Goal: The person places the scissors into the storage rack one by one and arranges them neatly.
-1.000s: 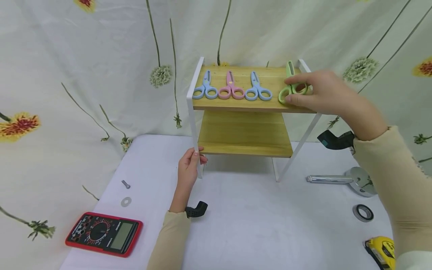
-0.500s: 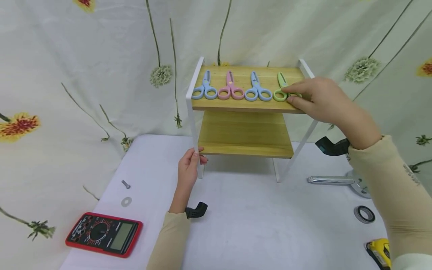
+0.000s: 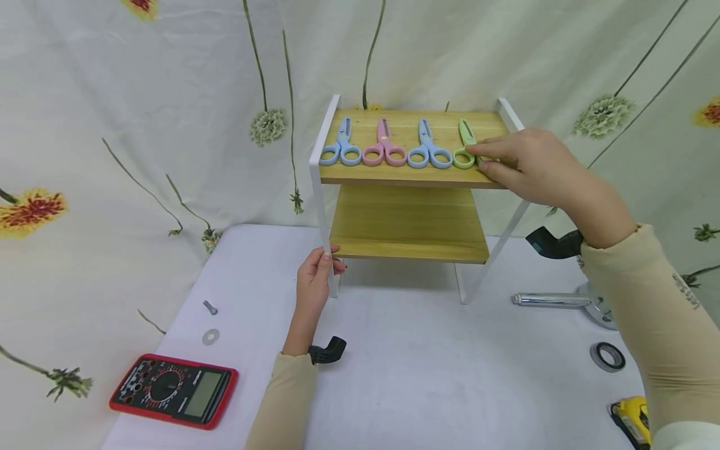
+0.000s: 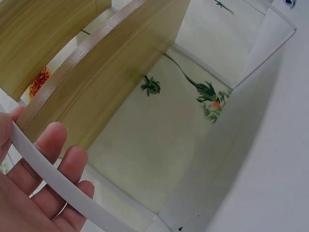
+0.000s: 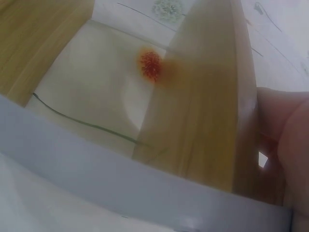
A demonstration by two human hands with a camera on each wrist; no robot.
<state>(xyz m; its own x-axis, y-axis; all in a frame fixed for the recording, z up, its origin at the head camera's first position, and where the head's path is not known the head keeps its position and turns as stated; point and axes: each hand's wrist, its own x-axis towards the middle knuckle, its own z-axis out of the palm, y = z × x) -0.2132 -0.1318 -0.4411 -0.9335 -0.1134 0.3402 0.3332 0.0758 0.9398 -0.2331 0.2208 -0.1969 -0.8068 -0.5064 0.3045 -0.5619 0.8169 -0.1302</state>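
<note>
A two-tier wooden shelf (image 3: 410, 222) with a white metal frame (image 4: 57, 180) stands on the table. My left hand (image 3: 313, 278) holds its front left leg, thumb on one side and fingers curled behind. On the upper board lie blue scissors (image 3: 341, 147), pink scissors (image 3: 384, 149), a second pair of blue scissors (image 3: 429, 149) and green scissors (image 3: 464, 136), in a row with tips to the back. My right hand (image 3: 531, 165) pinches the right handle of the green pair, which its fingers mostly hide. In the right wrist view, the scissors are hidden behind the board edge.
A red-and-black multimeter (image 3: 174, 390), a bolt (image 3: 210, 307) and a washer (image 3: 210, 337) lie at the left. To the right are a chrome rod with a round base (image 3: 551, 300), a black-rimmed ring (image 3: 607, 357) and a yellow tape measure (image 3: 632, 417), partly behind the sleeve. A flowered cloth hangs behind.
My right hand has lowered the green scissors flat onto the upper board and slid them left, close to the second blue pair. My left hand stays on the leg.
</note>
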